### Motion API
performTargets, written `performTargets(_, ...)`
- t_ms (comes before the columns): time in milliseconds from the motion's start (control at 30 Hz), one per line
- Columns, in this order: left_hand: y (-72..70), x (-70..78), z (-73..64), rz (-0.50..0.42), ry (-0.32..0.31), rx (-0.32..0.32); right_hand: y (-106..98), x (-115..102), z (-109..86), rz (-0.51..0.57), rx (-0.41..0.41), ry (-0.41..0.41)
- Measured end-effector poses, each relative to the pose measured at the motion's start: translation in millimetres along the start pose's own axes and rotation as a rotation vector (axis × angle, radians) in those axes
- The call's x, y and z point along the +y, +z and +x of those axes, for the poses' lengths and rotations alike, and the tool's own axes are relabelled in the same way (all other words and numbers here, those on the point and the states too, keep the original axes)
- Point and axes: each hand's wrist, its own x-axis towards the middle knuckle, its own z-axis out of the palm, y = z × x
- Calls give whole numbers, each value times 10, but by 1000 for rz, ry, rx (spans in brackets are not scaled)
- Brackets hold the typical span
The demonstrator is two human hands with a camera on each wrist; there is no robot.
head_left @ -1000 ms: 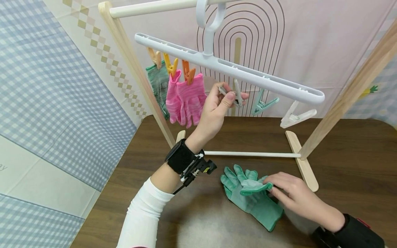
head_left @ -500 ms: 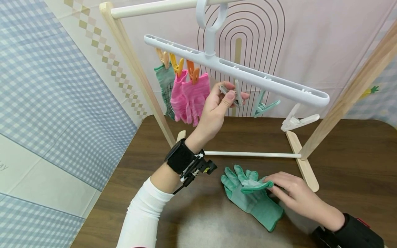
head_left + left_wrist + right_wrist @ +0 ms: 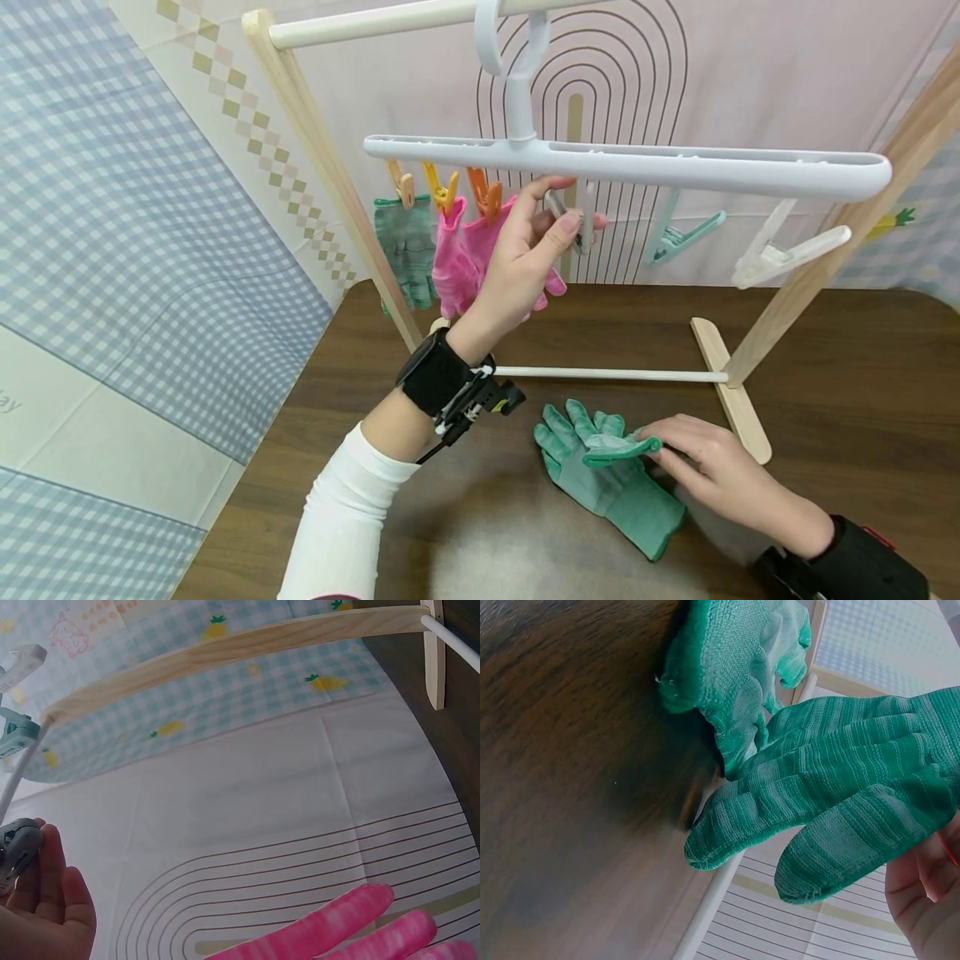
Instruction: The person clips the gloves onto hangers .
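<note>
My left hand [image 3: 521, 250] is up under the white hanger [image 3: 675, 167], pinching a grey clothespin [image 3: 587, 221] between thumb and fingers. That clothespin's body [image 3: 21, 844] shows at the left edge of the left wrist view. Low over the table, my right hand [image 3: 712, 471] pinches the cuff of a green striped glove [image 3: 817, 776], whose fingers dangle in the right wrist view. Another green glove [image 3: 641, 508] lies on the table below it. Pink gloves [image 3: 459, 262], partly behind my left wrist, and a green glove [image 3: 405, 250] hang from clothespins on the hanger's left half.
A mint clothespin [image 3: 682, 237] and a white clothespin [image 3: 787, 254] hang from the hanger's right half. The hanger hooks onto a wooden rack with a white top bar [image 3: 375, 23]. Its foot [image 3: 731, 392] stands on the brown table [image 3: 847, 367] before a patterned cloth backdrop [image 3: 750, 100].
The hanger has turned, its right end swinging right and up in the head view. Its clothespins and hanging gloves shifted too. My left hand moved slightly; my right stayed still on the glove cuff.
</note>
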Motion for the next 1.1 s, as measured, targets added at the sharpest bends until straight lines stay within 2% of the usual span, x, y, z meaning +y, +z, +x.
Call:
performTargets(400,-36,95,36,1,16,1,-27,-74,58,-17,-14,8)
performTargets(733,-47,113,59,-7,17,84,-33,-110,102,-31,-25,10)
performTargets(933,-44,153,74,45,-6,129,-43,-114,112,-31,-29,19)
performTargets(1100,-34,214,88,117,-12,137,-63,-123,128,-37,-39,28)
